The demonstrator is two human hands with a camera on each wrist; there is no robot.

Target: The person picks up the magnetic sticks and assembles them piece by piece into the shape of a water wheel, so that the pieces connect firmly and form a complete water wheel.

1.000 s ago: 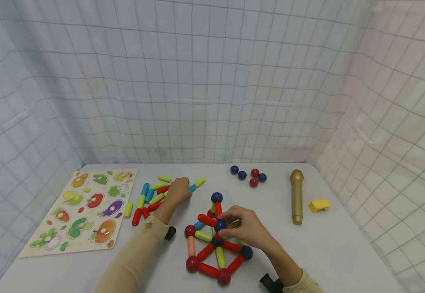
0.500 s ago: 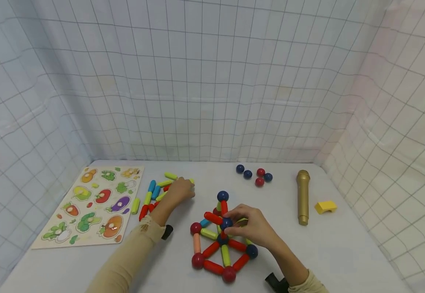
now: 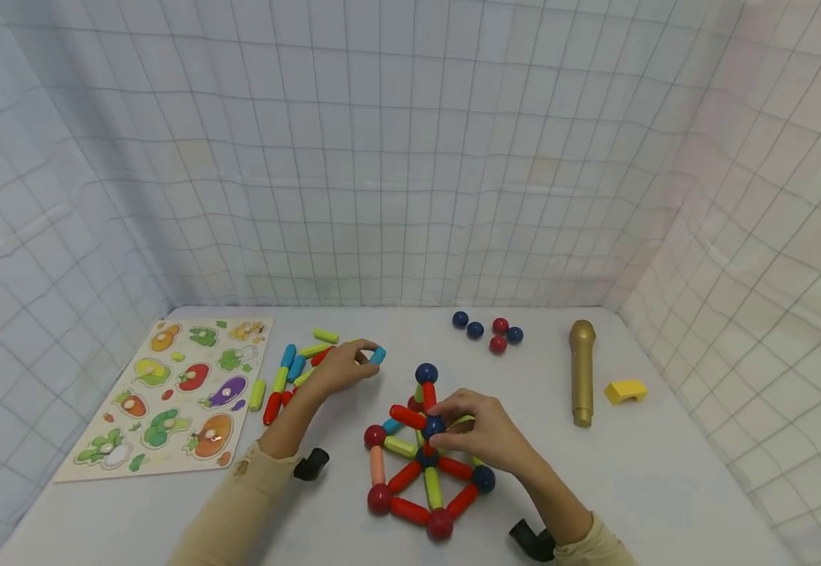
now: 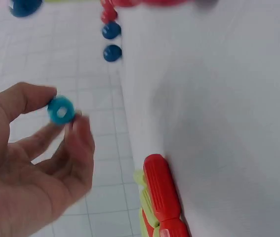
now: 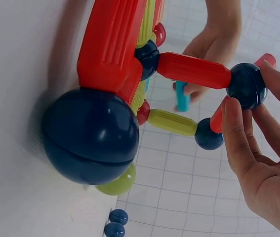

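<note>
A structure of red, green and orange rods joined by red and blue balls (image 3: 421, 479) stands on the white table in front of me. My right hand (image 3: 477, 434) pinches a raised blue ball (image 3: 434, 425) (image 5: 247, 85) at the middle of it. My left hand (image 3: 340, 368) is lifted just above the table and pinches a blue rod (image 3: 378, 355) (image 4: 60, 109) between thumb and fingers. Under and left of that hand lies a pile of loose rods (image 3: 296, 371) in blue, green and red (image 4: 160, 187).
A wooden vegetable puzzle board (image 3: 170, 393) lies at the left. Several loose red and blue balls (image 3: 488, 332) sit at the back, with a gold toy microphone (image 3: 581, 369) and a yellow block (image 3: 626, 391) to the right. Netted walls close in the table.
My left hand has picked a blue rod out of the pile and lifted it toward the right. The right hand has kept its hold on the blue ball.
</note>
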